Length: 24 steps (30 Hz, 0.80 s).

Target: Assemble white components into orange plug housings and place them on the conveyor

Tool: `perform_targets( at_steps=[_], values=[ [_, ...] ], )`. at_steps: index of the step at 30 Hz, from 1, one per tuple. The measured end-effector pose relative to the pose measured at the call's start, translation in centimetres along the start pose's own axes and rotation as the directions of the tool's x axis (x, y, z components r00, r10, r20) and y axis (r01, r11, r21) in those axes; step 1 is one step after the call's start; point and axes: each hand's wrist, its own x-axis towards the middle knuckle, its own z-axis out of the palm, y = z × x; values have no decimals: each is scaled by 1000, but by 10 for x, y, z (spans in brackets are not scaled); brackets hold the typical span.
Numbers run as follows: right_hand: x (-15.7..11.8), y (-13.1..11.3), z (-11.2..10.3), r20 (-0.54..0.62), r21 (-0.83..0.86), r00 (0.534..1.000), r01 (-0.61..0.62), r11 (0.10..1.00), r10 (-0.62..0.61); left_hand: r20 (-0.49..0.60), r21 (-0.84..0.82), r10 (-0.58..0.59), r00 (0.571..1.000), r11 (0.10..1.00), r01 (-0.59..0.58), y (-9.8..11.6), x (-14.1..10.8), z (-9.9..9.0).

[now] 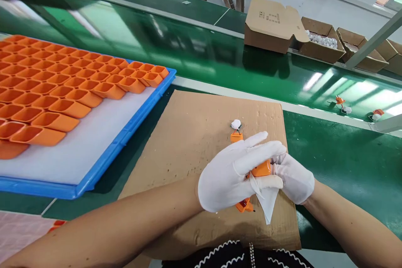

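Note:
My left hand (240, 173), in a white glove, reaches over an orange plastic housing (262, 169), with thumb and fingers closed around it. My right hand (293, 178), also gloved, grips the housing's other end with bent fingers, partly hidden behind my left fingers. A white cloth (269, 204) hangs down between the hands below the housing. Just beyond my left fingers, a small orange part (236, 137) lies wired to a white round piece (235, 124). Below my left hand lies another orange part (244, 205), partly covered by it.
A cardboard sheet (201, 134) lies under my hands. To the left, a blue-rimmed tray (125, 132) holds rows of orange housings (56, 104). Cardboard boxes (266, 25) stand beyond the green conveyor belt (201, 58), which carries small orange-and-white assemblies (342, 104) at right.

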Motion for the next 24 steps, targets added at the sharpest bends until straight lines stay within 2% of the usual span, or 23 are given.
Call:
perform_targets(
  at_steps=[3,9,11,13,14,15,16,17,19,21,22,24],
  values=[
    [0,3,4,32,154,995,-100,983,96,4,-10,-21,1000,1000,21,2,3,0],
    [0,2,5,-7,202,996,-89,975,92,26,-12,16,1000,1000,-16,3,4,-3],
    [-2,-2,3,-44,163,998,-40,986,48,25,34,33,999,999,-34,-1,3,-3],
    [-5,-8,1,-132,68,987,96,993,-86,43,118,29,999,992,-34,-6,2,-2],
    [-6,-11,1,-186,-13,965,187,982,-186,62,167,21,998,985,-31,-9,1,-1],
    [-9,-14,2,-237,-127,923,280,951,-304,79,207,2,997,978,-18,-12,-1,-1],
    [-11,-17,4,-268,-269,862,363,892,-431,92,230,-23,996,973,2,-15,-2,0],
    [-13,-18,5,-270,-419,788,422,804,-554,89,233,-57,994,972,35,-18,-3,1],
    [-15,-16,9,-182,-670,637,478,569,-749,68,191,-156,985,972,140,-21,-5,3],
    [-15,-11,10,-44,-797,525,495,347,-850,71,134,-251,965,961,240,-21,-8,5],
    [-14,-8,9,11,-825,490,496,269,-871,80,115,-280,957,956,270,-21,-9,6],
    [-12,-4,7,71,-855,456,487,181,-887,100,95,-311,945,949,302,-20,-11,7]
  ],
)
